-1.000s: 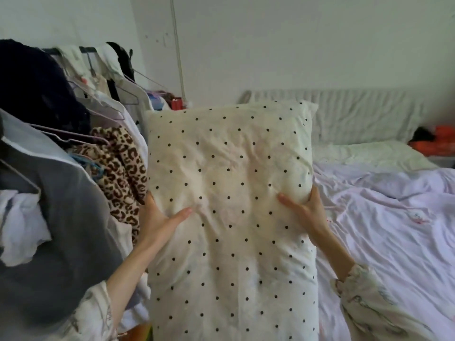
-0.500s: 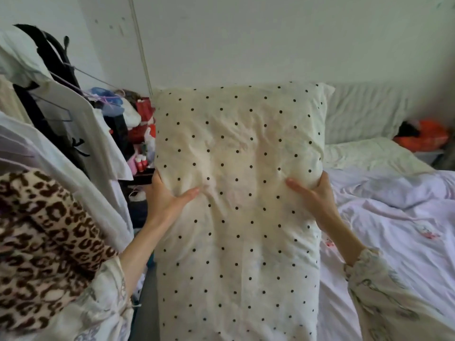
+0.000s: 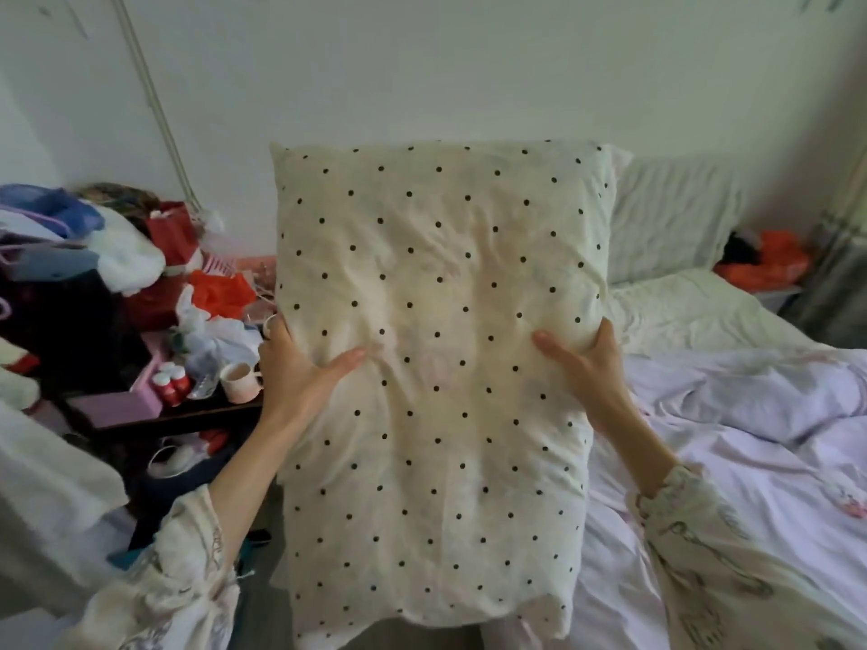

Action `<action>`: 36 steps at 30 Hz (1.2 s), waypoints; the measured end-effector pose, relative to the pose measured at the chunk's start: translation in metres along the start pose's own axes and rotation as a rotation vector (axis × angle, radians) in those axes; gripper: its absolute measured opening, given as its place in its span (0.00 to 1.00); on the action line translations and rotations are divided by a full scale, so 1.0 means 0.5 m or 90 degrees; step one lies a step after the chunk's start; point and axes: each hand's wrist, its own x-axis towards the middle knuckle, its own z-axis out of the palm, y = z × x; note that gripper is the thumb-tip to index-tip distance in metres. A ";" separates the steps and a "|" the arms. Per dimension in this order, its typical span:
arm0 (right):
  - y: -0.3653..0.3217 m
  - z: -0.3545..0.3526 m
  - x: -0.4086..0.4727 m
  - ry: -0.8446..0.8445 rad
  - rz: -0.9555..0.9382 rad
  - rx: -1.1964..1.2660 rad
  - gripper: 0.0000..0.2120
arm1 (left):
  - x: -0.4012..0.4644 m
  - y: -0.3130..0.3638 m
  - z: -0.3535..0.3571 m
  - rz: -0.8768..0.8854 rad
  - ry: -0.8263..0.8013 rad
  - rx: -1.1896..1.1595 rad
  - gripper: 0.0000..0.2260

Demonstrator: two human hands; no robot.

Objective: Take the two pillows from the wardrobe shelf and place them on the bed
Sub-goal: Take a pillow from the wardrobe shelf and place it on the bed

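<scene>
A cream pillow with black dots [image 3: 436, 368] stood upright in the air at the centre, held between both hands. The left hand [image 3: 300, 368] gripped its edge at 9 o'clock, thumb pressed on the front; the right hand [image 3: 586, 363] gripped the edge at 3 o'clock the same way. The bed [image 3: 750, 438] with lilac cover lay at 3 o'clock. At 9 o'clock a cluttered tabletop [image 3: 178, 417] carried a cup [image 3: 240, 381].

This is a bedroom in a home: an unmade bed [image 3: 774, 462] with a lilac cover stands by a white wall [image 3: 469, 63], beside a cluttered side table [image 3: 187, 415].
</scene>
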 end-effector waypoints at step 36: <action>0.242 0.359 1.152 0.318 0.204 0.057 0.31 | 1.265 -0.168 0.831 0.044 -0.284 0.043 0.45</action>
